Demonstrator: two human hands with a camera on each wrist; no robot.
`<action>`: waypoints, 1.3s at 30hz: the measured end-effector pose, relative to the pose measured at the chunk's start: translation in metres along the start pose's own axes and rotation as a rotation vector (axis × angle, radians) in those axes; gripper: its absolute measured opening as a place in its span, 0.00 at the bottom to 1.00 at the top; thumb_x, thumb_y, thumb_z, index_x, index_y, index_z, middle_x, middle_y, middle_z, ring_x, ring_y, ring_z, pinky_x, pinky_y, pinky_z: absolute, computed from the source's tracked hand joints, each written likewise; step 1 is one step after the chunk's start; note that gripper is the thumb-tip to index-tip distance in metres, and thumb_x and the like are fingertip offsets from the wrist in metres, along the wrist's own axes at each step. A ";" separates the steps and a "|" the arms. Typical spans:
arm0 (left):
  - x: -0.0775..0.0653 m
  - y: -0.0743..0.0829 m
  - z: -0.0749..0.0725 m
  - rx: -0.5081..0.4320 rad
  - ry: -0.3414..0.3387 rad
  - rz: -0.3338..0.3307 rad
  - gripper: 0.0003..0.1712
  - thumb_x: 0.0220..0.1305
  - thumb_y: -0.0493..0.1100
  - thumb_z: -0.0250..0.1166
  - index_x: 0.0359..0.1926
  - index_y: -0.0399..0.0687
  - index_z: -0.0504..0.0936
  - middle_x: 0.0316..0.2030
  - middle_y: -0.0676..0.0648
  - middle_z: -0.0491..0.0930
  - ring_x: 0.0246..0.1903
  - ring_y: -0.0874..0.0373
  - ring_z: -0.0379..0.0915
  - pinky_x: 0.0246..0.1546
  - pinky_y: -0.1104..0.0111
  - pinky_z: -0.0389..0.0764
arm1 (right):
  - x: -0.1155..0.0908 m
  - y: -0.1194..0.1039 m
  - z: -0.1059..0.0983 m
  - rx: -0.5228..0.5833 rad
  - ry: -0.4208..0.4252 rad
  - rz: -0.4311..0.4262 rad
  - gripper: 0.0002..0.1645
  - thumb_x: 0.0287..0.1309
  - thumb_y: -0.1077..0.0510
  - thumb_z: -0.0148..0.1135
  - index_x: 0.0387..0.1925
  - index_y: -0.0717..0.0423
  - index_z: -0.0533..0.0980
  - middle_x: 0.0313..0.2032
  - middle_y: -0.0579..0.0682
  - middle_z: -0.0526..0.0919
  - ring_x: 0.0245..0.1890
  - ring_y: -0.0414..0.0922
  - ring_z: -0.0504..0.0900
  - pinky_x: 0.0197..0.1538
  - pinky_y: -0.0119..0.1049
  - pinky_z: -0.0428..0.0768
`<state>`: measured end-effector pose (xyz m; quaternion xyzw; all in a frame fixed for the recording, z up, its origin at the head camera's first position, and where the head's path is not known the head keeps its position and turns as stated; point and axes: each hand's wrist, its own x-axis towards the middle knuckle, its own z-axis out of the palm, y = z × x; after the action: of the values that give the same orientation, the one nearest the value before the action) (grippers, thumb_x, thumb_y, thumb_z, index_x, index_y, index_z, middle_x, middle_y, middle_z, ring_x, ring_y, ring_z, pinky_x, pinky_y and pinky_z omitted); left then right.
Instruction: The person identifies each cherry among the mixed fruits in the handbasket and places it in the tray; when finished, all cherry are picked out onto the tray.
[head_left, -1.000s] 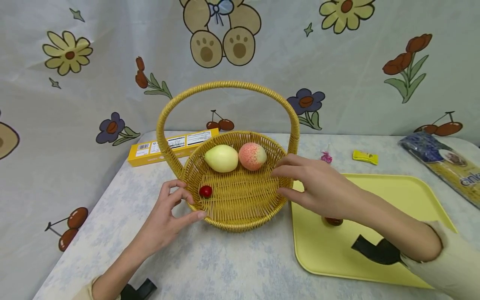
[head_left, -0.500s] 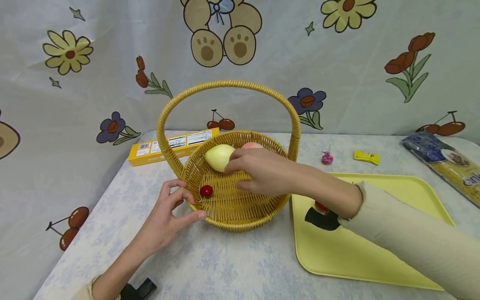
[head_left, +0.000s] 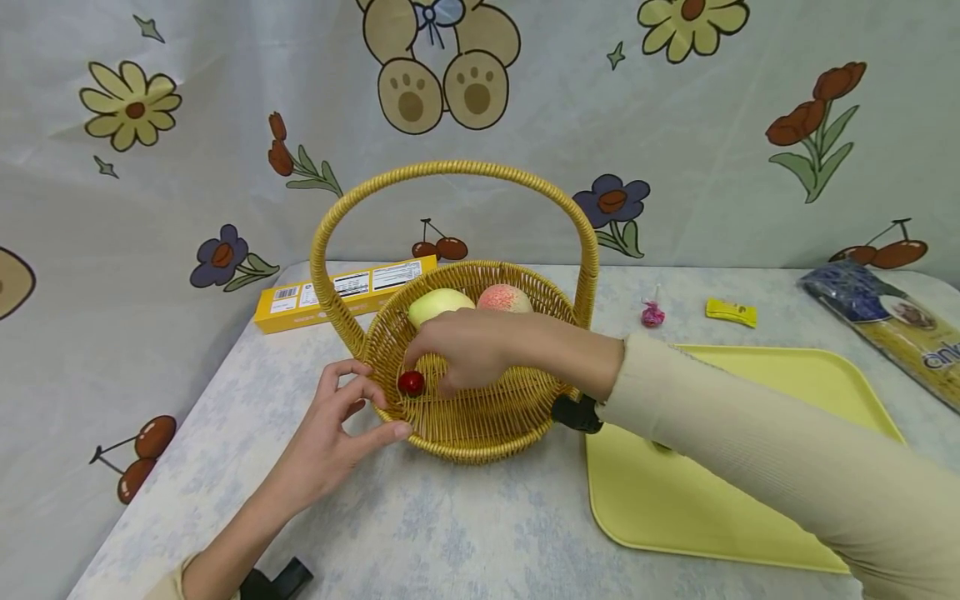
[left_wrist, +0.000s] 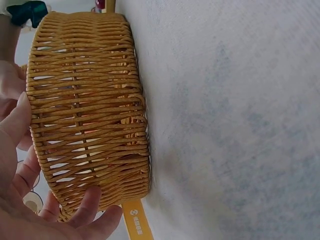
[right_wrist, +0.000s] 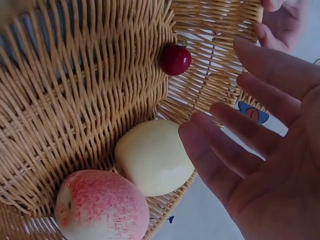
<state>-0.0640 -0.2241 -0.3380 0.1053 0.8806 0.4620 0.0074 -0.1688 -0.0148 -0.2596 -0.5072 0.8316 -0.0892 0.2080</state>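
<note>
A woven wicker basket with a tall arched handle stands on the table. My left hand holds its front-left rim, with the thumb on the rim and bent fingers against the side. Over the basket's inside hovers my right hand, holding nothing, with its fingers extended in the right wrist view. Just left of its fingertips lies a red cherry, apart from the hand. Behind the hand, a pale yellow pear-like fruit and a pink peach rest side by side, partly hidden in the head view.
A yellow tray lies to the right, partly covered by the right sleeve; something small on it is mostly hidden. An orange-yellow box is behind the basket. A pink lollipop, a yellow sweet and a printed bag lie at the back right.
My right hand has moved left from the basket's right rim, across its inside, to near the cherry. The left hand and the basket stay in place.
</note>
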 end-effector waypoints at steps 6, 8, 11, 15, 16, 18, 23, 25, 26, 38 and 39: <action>0.000 0.000 0.000 0.000 0.003 0.007 0.16 0.58 0.45 0.74 0.35 0.50 0.73 0.57 0.42 0.56 0.62 0.43 0.58 0.60 0.40 0.65 | 0.019 0.001 -0.003 0.019 -0.131 -0.005 0.30 0.58 0.64 0.68 0.62 0.51 0.75 0.59 0.45 0.77 0.59 0.44 0.72 0.60 0.38 0.72; 0.000 0.000 0.000 -0.001 0.002 0.009 0.16 0.58 0.45 0.74 0.35 0.51 0.73 0.56 0.42 0.56 0.62 0.43 0.58 0.60 0.39 0.65 | 0.024 0.001 -0.003 0.025 -0.159 -0.006 0.30 0.58 0.65 0.68 0.62 0.51 0.75 0.59 0.45 0.77 0.60 0.43 0.72 0.61 0.38 0.71; 0.000 0.000 0.000 -0.005 -0.001 0.013 0.15 0.59 0.45 0.74 0.35 0.51 0.73 0.56 0.42 0.56 0.61 0.43 0.57 0.60 0.39 0.65 | 0.029 0.002 0.000 0.052 -0.190 -0.003 0.30 0.57 0.68 0.66 0.62 0.51 0.76 0.59 0.44 0.77 0.58 0.42 0.72 0.60 0.37 0.71; 0.000 0.000 0.000 -0.008 0.000 0.019 0.16 0.58 0.45 0.74 0.35 0.51 0.73 0.57 0.41 0.56 0.61 0.43 0.58 0.60 0.39 0.65 | 0.036 0.002 0.004 0.070 -0.219 -0.031 0.29 0.56 0.72 0.61 0.59 0.53 0.78 0.54 0.46 0.80 0.50 0.41 0.74 0.55 0.34 0.73; 0.000 0.000 -0.001 -0.009 0.001 0.021 0.16 0.58 0.45 0.74 0.35 0.51 0.73 0.57 0.41 0.56 0.61 0.43 0.58 0.60 0.39 0.65 | 0.037 0.001 0.005 0.069 -0.225 -0.036 0.29 0.56 0.73 0.61 0.59 0.53 0.78 0.53 0.46 0.80 0.49 0.41 0.74 0.54 0.34 0.74; 0.000 0.000 -0.001 -0.008 0.001 0.023 0.16 0.58 0.45 0.74 0.35 0.51 0.73 0.57 0.42 0.56 0.61 0.44 0.58 0.60 0.40 0.65 | 0.040 0.001 0.007 0.060 -0.238 -0.043 0.27 0.57 0.72 0.62 0.58 0.53 0.79 0.51 0.46 0.81 0.45 0.40 0.74 0.52 0.32 0.74; 0.001 -0.001 -0.001 -0.016 -0.006 0.024 0.16 0.58 0.46 0.74 0.35 0.51 0.73 0.56 0.41 0.56 0.60 0.45 0.60 0.60 0.40 0.65 | 0.046 0.001 0.011 0.052 -0.276 -0.028 0.32 0.58 0.73 0.59 0.63 0.51 0.75 0.50 0.48 0.80 0.43 0.41 0.72 0.47 0.31 0.71; 0.001 -0.001 -0.001 -0.019 -0.007 0.025 0.16 0.58 0.45 0.74 0.35 0.51 0.73 0.56 0.41 0.56 0.59 0.45 0.61 0.61 0.40 0.65 | 0.048 0.002 0.013 0.054 -0.300 -0.030 0.35 0.57 0.75 0.55 0.65 0.51 0.73 0.54 0.49 0.78 0.47 0.41 0.71 0.50 0.30 0.70; 0.001 -0.001 -0.001 -0.021 -0.007 0.026 0.16 0.58 0.45 0.74 0.35 0.51 0.73 0.56 0.41 0.56 0.59 0.45 0.61 0.61 0.40 0.65 | 0.049 0.003 0.014 0.054 -0.313 -0.033 0.36 0.57 0.76 0.53 0.66 0.51 0.72 0.56 0.48 0.77 0.49 0.41 0.71 0.53 0.30 0.70; 0.001 -0.001 -0.002 -0.012 -0.006 0.037 0.16 0.58 0.45 0.74 0.35 0.51 0.72 0.56 0.42 0.56 0.60 0.44 0.59 0.60 0.41 0.66 | 0.050 0.008 0.012 0.051 -0.312 -0.069 0.26 0.53 0.79 0.50 0.49 0.59 0.80 0.36 0.50 0.77 0.36 0.40 0.68 0.38 0.29 0.67; 0.001 -0.001 -0.002 -0.010 -0.006 0.037 0.16 0.58 0.45 0.74 0.35 0.52 0.72 0.56 0.42 0.56 0.60 0.44 0.58 0.60 0.41 0.66 | 0.050 0.009 0.012 0.057 -0.303 -0.076 0.24 0.52 0.79 0.50 0.47 0.60 0.80 0.32 0.48 0.74 0.33 0.39 0.67 0.35 0.28 0.65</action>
<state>-0.0653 -0.2261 -0.3378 0.1227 0.8760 0.4664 0.0019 -0.1907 -0.0537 -0.2860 -0.5398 0.7682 -0.0430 0.3417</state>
